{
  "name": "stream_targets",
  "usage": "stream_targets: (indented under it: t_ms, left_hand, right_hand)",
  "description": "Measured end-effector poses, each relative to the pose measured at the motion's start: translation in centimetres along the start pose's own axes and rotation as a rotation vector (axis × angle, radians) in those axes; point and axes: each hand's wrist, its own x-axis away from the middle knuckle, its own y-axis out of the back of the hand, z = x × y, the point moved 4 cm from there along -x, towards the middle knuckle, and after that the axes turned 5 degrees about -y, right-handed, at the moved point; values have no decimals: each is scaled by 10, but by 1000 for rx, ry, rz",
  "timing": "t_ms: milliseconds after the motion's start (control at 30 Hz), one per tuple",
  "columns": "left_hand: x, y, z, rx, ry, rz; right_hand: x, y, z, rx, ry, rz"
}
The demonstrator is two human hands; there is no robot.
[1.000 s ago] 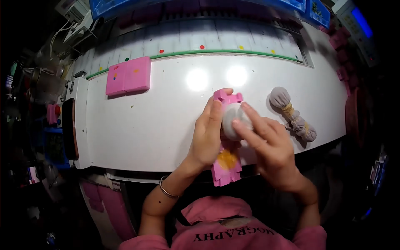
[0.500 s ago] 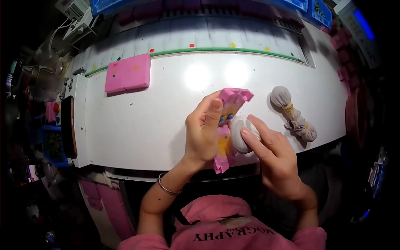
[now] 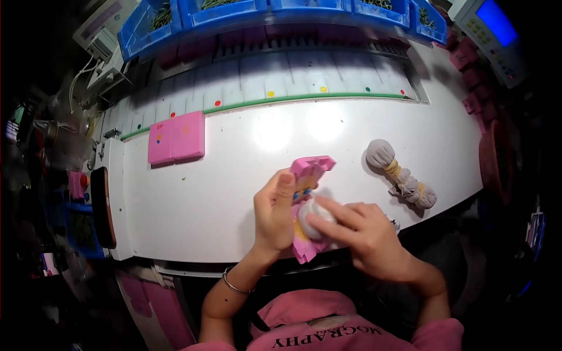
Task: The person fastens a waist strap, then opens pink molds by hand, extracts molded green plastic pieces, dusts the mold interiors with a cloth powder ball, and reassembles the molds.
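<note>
In my left hand (image 3: 275, 213) is an opened pink rubber mold (image 3: 308, 168), its two halves spread one above the other. The inner faces show yellowish patches and small blue pegs. My right hand (image 3: 377, 243) grips a white rounded cloth pouch (image 3: 316, 219), with the index and middle fingers stretched along its top. The pouch lies over the lower half of the mold and appears to touch it, covering part of the inner face. The right thumb is hidden. Both hands are above the front edge of the white table (image 3: 193, 216).
A grey cloth bundle (image 3: 404, 178) tied with yellowish bands lies to the right. A closed pink mold pair (image 3: 177, 137) sits at the back left. Behind the green strip (image 3: 234, 105) runs a row of marked slots. Blue bins (image 3: 225, 17) hang above; a device with a blue screen (image 3: 497, 22) stands at right.
The view has tilted up, showing more of the blue bins. The pouch in my right hand has moved left, further over the lower half of the mold. My left hand keeps its hold.
</note>
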Motion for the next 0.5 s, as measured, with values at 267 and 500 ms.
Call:
stream_targets:
  t_ms: [267, 500]
  left_hand:
    - [11, -3, 6, 65, 155, 107]
    - [2, -19, -12, 34, -24, 330]
  right_hand:
    - [-15, 21, -19, -614, -201, -282]
    - [-18, 27, -25, -836, -229, -338]
